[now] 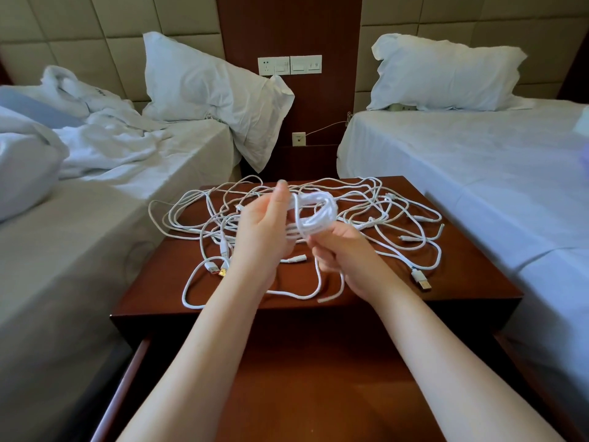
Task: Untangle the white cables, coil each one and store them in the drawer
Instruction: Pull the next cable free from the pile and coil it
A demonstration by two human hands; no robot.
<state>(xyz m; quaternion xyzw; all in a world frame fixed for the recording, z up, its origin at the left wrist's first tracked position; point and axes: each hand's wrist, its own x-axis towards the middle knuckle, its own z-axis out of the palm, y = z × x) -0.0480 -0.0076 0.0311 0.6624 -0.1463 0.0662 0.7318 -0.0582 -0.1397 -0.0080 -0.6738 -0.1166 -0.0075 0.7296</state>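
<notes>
You stand at a reddish-brown wooden nightstand (462, 275) set between two beds. Its drawer (318, 362) is pulled open toward you, below your forearms, showing a bare wooden floor.

A tangle of white cables (382, 212) sprawls over most of the nightstand top, with a few loops reaching past its left edge. A gold-tipped USB plug (420, 280) lies near the right front corner.

Your right hand (344, 250) is clenched around the bottom of a small coil (315, 212) of white cable, held just above the tangle. A loose tail of cable hangs from it onto the wood. Your left hand (267, 224) is raised against the coil's left side with a fingertip pointing up; motion blur hides whether it grips the cable.

The left bed (95, 250) has rumpled white bedding and a pillow (216, 90) slumping over its corner. The right bed (462, 170) is smooth, with a pillow (446, 74) at its head. Behind the nightstand, a dark wood panel carries white switch plates (290, 65). Padded beige headboards (95, 27) flank it.
</notes>
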